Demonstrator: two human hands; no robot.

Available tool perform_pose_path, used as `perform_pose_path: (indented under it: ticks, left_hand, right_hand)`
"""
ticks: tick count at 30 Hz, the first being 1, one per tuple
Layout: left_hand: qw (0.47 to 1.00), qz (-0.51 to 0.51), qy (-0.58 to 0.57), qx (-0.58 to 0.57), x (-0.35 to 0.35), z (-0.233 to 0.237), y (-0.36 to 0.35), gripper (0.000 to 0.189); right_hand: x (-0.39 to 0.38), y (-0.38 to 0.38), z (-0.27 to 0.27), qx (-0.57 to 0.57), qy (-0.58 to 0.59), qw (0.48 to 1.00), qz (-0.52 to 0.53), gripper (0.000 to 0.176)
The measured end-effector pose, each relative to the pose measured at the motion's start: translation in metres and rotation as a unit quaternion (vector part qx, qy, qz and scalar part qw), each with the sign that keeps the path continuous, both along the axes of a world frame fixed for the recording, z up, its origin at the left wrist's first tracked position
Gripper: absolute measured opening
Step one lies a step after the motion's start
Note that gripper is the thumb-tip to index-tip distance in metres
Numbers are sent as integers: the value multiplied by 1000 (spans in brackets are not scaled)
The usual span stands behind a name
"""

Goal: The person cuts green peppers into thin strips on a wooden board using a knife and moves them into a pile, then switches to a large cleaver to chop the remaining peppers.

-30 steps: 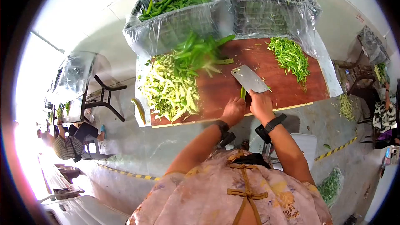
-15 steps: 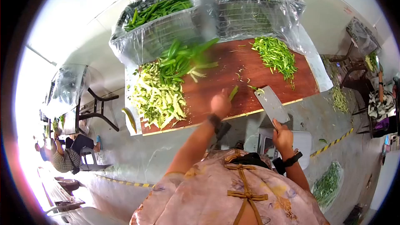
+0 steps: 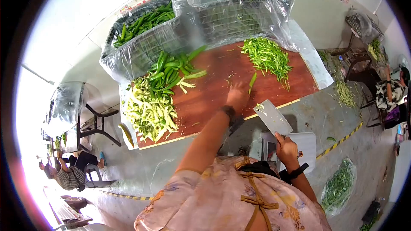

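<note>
In my right hand (image 3: 287,149) is the handle of a cleaver (image 3: 273,116). Its broad blade lies over the board's front edge, with pale bits stuck near its tip. My left hand (image 3: 238,96) is over the wooden board (image 3: 214,102), its fingertips at a piece of green pepper (image 3: 252,82) that appears gripped by its lower end. Left of that hand, whole green peppers (image 3: 169,73) lie against a heap of pale pepper cores and trimmings (image 3: 150,110). Sliced green pepper strips (image 3: 267,57) form a pile at the board's right.
Two plastic-lined crates stand behind the board: the left crate (image 3: 137,45) holds green peppers, and beside it is the right crate (image 3: 231,19). A grey stool (image 3: 305,145) is below the cleaver. A bag of greens (image 3: 340,188) rests on the floor. Other people sit at both sides.
My left hand has moved up and to the right across the board, and the pepper piece has shifted with it. The cleaver stays in my right hand. The whole view has shifted slightly.
</note>
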State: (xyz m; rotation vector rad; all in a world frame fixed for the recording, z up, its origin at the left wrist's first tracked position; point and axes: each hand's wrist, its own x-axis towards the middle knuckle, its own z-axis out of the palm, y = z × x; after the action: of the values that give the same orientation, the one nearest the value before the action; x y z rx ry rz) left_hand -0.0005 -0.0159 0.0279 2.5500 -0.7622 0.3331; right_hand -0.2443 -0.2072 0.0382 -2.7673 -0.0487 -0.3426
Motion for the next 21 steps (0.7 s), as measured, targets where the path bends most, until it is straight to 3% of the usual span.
perform_pose_path:
  ticks: [2,6,8,9,11,12,14,15,17,19,20,21]
  left_hand:
    - [995,-28,-69,65,-1,-18,7,23]
    - [993,1,-115,19,-6,-33,35,16]
    - [996,42,56,-58,-9,-28,61,19]
    - [996,50,56,-57,-11,-27,77,19]
    - [970,110,-128,172,-11,-30,113,25]
    - [969,117,-130,172,-9,-15,134,25]
    - [932,244,81,256,-11,21,161,35]
    - [931,247,85,256,-9,12,166,35]
    - [968,134,-22,209,-1,-12,167,37]
    - [931,58,-64,355,-7,1,140,43]
    - [930,66,-60,356,-7,-15,138,43]
    - [977,38,-57,202,-5,-41,140,40]
  right_hand:
    - [1,-2,0,10,-17,1000,20,45]
    - [8,-3,10,9,-12,999,49,45]
    - [16,-1,12,16,1,997,75,45]
    - [20,2,14,19,2,996,82,45]
    - [33,10,21,-9,6,994,112,37]
    - [45,18,21,-10,2,993,119,37]
    - [59,31,16,-39,9,989,143,37]
    - [68,37,12,-37,2,987,158,37]
    - [82,54,16,-39,22,984,172,37]
    - [100,73,23,-43,36,980,190,37]
    - [105,82,30,-40,35,979,199,37]
    - [110,89,34,-37,34,977,206,38]
